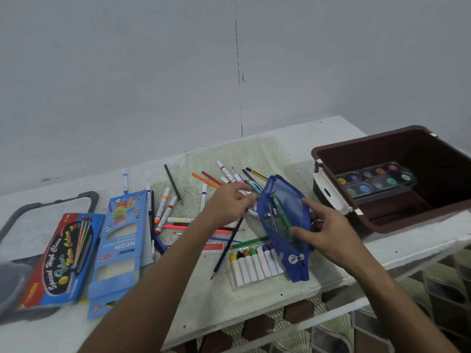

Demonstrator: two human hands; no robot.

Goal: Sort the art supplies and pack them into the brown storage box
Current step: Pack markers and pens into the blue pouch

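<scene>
A blue mesh pencil pouch (285, 220) stands open at the table's middle, with a green pencil and other pens inside. My right hand (323, 228) grips its right side. At the pouch's mouth, my left hand (229, 202) pinches a pen. A dark blue pencil (226, 248) slants below my left hand. Loose markers and pencils (175, 210) lie scattered to the left. A clear pack of paint tubes (254, 266) lies in front of the pouch. The brown storage box (382, 146) at the right holds a watercolour palette (377, 182).
A blue neon pencil box (119, 250) and a red and blue watercolour box (61, 258) lie at the left, beside a grey lid (51, 215). The table's front edge runs diagonally below my arms, with patterned floor beneath.
</scene>
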